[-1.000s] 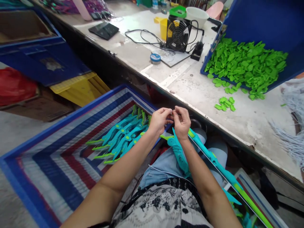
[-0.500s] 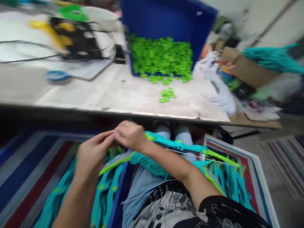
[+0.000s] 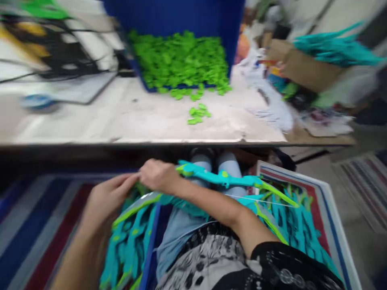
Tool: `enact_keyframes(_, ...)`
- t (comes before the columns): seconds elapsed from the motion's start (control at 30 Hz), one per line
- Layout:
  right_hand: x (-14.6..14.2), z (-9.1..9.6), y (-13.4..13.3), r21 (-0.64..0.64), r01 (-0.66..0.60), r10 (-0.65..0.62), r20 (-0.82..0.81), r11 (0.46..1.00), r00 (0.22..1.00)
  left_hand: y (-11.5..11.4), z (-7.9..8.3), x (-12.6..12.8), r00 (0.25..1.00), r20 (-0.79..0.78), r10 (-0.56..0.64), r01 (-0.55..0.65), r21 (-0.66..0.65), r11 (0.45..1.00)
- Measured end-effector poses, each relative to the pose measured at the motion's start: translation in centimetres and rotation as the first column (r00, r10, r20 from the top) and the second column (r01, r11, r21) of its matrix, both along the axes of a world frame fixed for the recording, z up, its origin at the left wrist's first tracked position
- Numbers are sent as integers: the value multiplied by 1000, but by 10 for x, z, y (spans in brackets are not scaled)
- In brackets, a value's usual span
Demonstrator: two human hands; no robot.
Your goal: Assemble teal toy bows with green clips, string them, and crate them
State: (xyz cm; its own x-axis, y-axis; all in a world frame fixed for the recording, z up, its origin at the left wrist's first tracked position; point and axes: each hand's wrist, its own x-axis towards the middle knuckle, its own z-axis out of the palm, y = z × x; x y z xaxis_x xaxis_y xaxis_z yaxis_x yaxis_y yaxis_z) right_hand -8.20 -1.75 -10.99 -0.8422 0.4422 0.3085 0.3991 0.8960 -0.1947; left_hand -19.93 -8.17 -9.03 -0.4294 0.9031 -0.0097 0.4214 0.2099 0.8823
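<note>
A teal hanger (image 3: 225,178) with lime-green arms lies across my lap, a thin white string (image 3: 260,198) running along below it. My right hand (image 3: 159,175) is closed around its left end, the fingers hiding that tip. Close against it, my left hand (image 3: 110,197) has thumb and fingers pinched together at the same end. What the left fingertips hold is hidden. Another teal-and-lime hanger (image 3: 137,207) lies under my forearms on the lap.
Beyond the table edge (image 3: 136,141), a blue bin (image 3: 181,16) holds lime-green clips (image 3: 184,60), several spilled in front. Teal hangers fill containers at left (image 3: 133,237) and right (image 3: 290,217). Blue tape (image 3: 38,101) and a cardboard box (image 3: 314,68) are also there.
The view has shifted, so the bin and table things sit further left. Both hands stay together at the hanger's end, slightly further left in the picture.
</note>
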Motion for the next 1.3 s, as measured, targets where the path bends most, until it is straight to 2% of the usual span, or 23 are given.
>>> enact_keyframes(0.03,1,-2,3,-26,23,-24,-46,999,999,-12,2,0,992,7,122,-122,-56,991)
enact_keyframes(0.07,1,-5,6,-57,56,-62,-103,997,993,-20,3,1,981,66,181,-175,-80,981)
enact_keyframes(0.17,-5,-15,18,-174,107,-153,-283,979,947,-15,-5,1,935,283,215,-223,-4,975)
enact_keyframes(0.27,-8,-18,23,-264,61,-164,-391,963,905,3,-22,-2,870,451,200,-269,95,958)
enact_keyframes(0.33,-4,-17,23,-290,33,-161,-431,956,888,9,-32,-3,824,545,154,-256,115,960)
enact_keyframes(0.43,8,-20,15,-293,-27,-125,-487,956,864,0,-42,-3,745,660,96,-220,108,969)
enact_keyframes(0.5,16,-27,4,-299,-140,-23,-484,944,875,-23,-47,-3,738,650,181,-311,90,946)
enact_keyframes(0.53,20,-31,-3,-316,-200,36,-457,927,889,-41,-50,-1,749,597,287,-399,60,915)
enact_keyframes(0.6,24,-43,-17,-363,-271,137,-354,892,925,-85,-58,8,756,397,521,-554,-38,832)
enact_keyframes(0.63,24,-49,-24,-379,-276,173,-283,883,943,-110,-63,17,750,277,601,-598,-107,795)
enact_keyframes(0.7,20,-60,-36,-369,-250,217,-128,895,968,-156,-72,39,790,164,590,-532,-293,794)
enact_keyframes(0.77,12,-68,-44,-315,-218,233,9,924,973,-188,-80,65,811,228,539,-407,-443,799)
enact_keyframes(0.83,4,-74,-49,-255,-191,225,111,948,968,-202,-87,88,764,350,542,-341,-494,800)
enact_keyframes(0.97,-7,-75,-52,-216,-128,182,253,968,950,-189,-99,108,587,502,635,-371,-530,762)
enact_keyframes(1.07,-8,-72,-54,-232,-91,158,287,968,945,-174,-108,106,475,526,705,-390,-592,705)
enact_keyframes(1.17,-6,-70,-55,-248,-75,147,284,966,948,-167,-114,101,405,534,742,-403,-625,669)
enact_keyframes(1.23,-5,-69,-53,-286,-69,151,277,956,949,-167,-112,99,363,541,758,-424,-629,652)
enact_keyframes(1.3,-3,-69,-49,-395,-72,178,239,916,955,-169,-101,97,291,594,750,-454,-603,655)
